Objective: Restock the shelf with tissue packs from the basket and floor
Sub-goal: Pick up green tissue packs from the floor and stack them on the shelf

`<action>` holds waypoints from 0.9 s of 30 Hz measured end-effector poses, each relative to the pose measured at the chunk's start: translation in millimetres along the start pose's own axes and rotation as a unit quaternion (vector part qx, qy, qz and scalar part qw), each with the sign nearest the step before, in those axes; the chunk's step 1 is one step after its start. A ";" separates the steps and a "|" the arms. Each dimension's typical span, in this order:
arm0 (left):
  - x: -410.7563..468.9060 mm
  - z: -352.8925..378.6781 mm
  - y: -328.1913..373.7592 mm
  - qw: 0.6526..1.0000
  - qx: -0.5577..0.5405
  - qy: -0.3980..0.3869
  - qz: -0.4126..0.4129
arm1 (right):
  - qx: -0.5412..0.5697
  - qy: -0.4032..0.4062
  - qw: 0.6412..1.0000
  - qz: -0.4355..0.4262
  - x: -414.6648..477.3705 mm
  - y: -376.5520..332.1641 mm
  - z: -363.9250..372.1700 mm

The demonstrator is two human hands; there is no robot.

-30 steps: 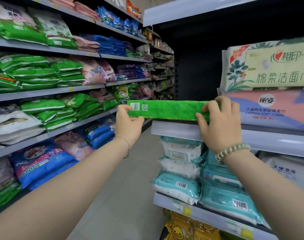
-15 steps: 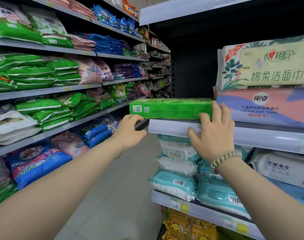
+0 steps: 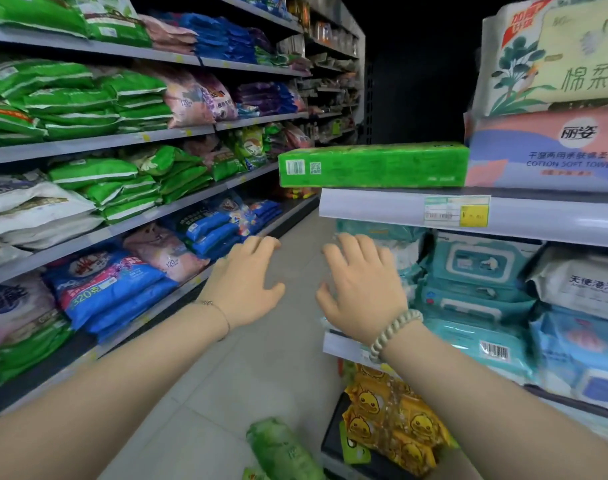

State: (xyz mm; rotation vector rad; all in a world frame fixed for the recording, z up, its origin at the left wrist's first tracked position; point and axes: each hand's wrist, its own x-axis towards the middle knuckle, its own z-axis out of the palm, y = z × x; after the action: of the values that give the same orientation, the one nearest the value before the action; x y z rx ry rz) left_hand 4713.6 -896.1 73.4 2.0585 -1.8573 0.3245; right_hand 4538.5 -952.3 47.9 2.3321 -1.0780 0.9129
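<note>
Released since half a second ago, the green tissue pack (image 3: 371, 166) lies flat on the right-hand shelf (image 3: 382, 211), its left end jutting past the edge and its right end against a pink towel pack (image 3: 544, 150). Lower down, the left hand (image 3: 247, 278) and right hand (image 3: 361, 285) hover apart, fingers loosely spread, holding nothing. Another green pack (image 3: 281, 448) lies on the floor.

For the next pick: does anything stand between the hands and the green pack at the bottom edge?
Nothing visible does. The left hand and right hand are open above the green pack; only floor shows between.
</note>
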 end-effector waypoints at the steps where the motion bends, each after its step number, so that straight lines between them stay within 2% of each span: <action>1: -7.1 5.5 -4.1 1.000 0.008 -0.005 0.004 | 0.003 -0.009 1.000 -0.010 -4.9 -5.7 5.5; 6: -45.0 36.0 -19.0 0.999 0.024 -0.035 -0.008 | 0.030 -0.067 0.996 -0.053 -32.9 -34.4 36.1; 10: -76.1 70.7 -32.6 0.995 0.015 -0.091 -0.025 | 0.050 -0.116 0.989 -0.077 -63.7 -58.2 59.4; 14: -108.3 106.4 -42.9 0.989 0.015 -0.143 -0.038 | 0.076 -0.200 0.973 -0.092 -101.2 -79.8 85.3; 20: -169.1 161.0 -47.3 0.966 0.004 -0.245 -0.083 | 0.142 -0.387 0.908 -0.079 -160.3 -111.0 116.8; 27: -225.1 206.4 -58.9 0.930 -0.006 -0.337 -0.149 | 0.128 -0.509 0.848 -0.075 -210.0 -150.6 152.1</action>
State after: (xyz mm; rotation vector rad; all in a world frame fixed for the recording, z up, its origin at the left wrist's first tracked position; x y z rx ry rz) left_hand 4733.3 -769.3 -210.0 2.6081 -1.8037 -0.5416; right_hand 4613.5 -842.9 -221.0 3.1402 -1.1060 -0.3859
